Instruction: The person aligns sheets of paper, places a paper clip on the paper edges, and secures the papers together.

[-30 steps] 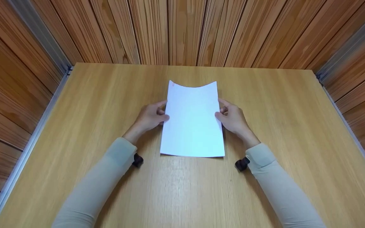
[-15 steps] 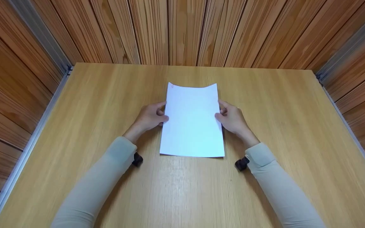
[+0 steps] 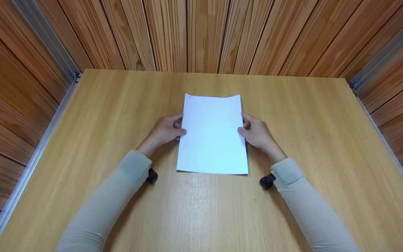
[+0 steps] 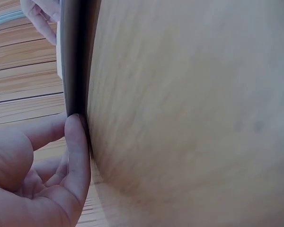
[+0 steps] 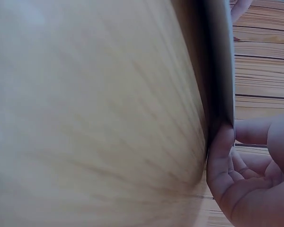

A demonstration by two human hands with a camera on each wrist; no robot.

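A white sheet of paper (image 3: 212, 136) lies upright in the middle of the head view, with a small red mark near its far left corner. My left hand (image 3: 166, 129) pinches its left edge, thumb on top and fingers beneath. On the opposite edge my right hand (image 3: 256, 131) pinches the paper the same way. The far corners curl up slightly. In the left wrist view, the left hand (image 4: 52, 175) has fingers tucked under the paper (image 4: 75, 61), close over the table. The right wrist view shows the right hand (image 5: 246, 170) gripping the edge of the paper (image 5: 222, 61) likewise.
The wooden table (image 3: 327, 147) extends on all sides of the paper. Plank walls (image 3: 205, 35) stand behind it and at both sides, with grey metal rails (image 3: 33, 154) along the side edges. A small black device (image 3: 267, 181) hangs at each wrist.
The paper's far edge has flattened, its raised corners dropping lower and its curve almost straightening. Both hands keep their hold and have barely moved.
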